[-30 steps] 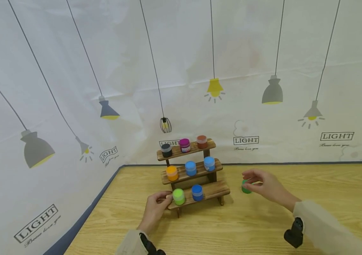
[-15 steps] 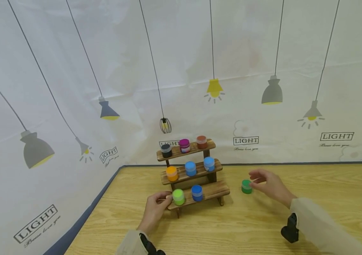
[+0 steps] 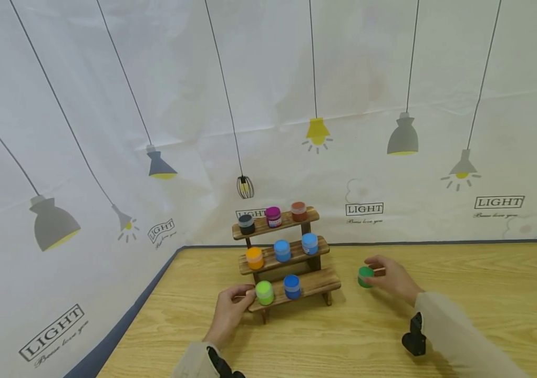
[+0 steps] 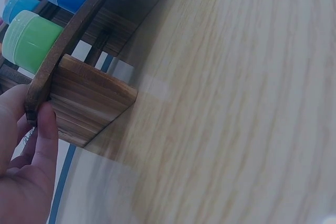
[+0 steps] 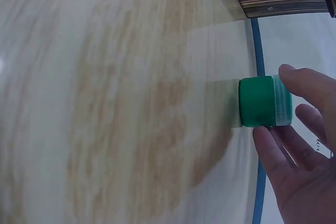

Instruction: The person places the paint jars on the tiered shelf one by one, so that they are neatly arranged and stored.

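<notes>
A three-tier wooden display stand (image 3: 316, 282) holds small paint jars on each step. My left hand (image 3: 230, 310) pinches the left end of its lowest step, thumb above and fingers below in the left wrist view. Beside that hand sits a lime green jar (image 3: 265, 293), with a dark blue jar (image 3: 292, 286) to its right. On the table right of the stand is a green paint jar (image 5: 257, 102) with a clear ribbed lid. My right hand (image 3: 393, 278) holds this jar at its sides, thumb at the lid and fingertips on the opposite side.
The middle step carries an orange jar (image 3: 255, 258) and two light blue jars (image 3: 282, 251). On the top step stand black (image 3: 247, 224), magenta (image 3: 274, 217) and brown (image 3: 299, 211) jars. A lamp-printed wall sheet (image 3: 268, 105) rises behind the table (image 3: 325, 341).
My right hand drew back to the right from the green jar, then came back to it and took hold. My left hand stays at the stand's end.
</notes>
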`<state>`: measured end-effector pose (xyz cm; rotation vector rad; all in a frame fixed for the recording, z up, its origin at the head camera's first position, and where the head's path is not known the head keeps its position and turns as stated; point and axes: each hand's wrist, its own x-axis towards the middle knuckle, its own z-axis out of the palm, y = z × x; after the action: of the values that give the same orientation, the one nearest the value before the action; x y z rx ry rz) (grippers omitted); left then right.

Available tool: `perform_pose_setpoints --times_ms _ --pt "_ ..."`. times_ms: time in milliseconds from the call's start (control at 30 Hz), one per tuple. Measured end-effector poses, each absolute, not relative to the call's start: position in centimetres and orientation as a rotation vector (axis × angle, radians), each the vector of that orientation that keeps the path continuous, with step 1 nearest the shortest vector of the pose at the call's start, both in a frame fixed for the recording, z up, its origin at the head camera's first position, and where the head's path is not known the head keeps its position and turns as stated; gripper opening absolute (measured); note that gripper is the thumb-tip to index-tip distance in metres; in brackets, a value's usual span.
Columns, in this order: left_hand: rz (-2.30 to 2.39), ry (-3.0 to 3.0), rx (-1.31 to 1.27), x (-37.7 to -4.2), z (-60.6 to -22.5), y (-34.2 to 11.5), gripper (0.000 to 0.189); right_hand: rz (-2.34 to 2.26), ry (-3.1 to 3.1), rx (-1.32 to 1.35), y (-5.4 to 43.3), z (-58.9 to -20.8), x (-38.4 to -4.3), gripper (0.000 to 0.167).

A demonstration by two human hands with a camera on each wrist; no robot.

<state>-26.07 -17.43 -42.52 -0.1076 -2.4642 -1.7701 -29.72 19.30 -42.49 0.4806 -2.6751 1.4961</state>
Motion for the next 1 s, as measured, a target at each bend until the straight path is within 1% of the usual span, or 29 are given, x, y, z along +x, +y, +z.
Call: perform_pose_setpoints --times_ms 333,1000 --pt "-1.807 -2.448 -0.082 -26.0 -42.5 -17.3 0.032 1.409 -2.7 0.456 19.1 -43.6 -30.3 0.043" --pt "-1.805 -2.458 -0.051 -26.1 -42.5 -17.3 0.031 1.402 -2.721 0.439 19.0 -43.7 -30.5 0.037"
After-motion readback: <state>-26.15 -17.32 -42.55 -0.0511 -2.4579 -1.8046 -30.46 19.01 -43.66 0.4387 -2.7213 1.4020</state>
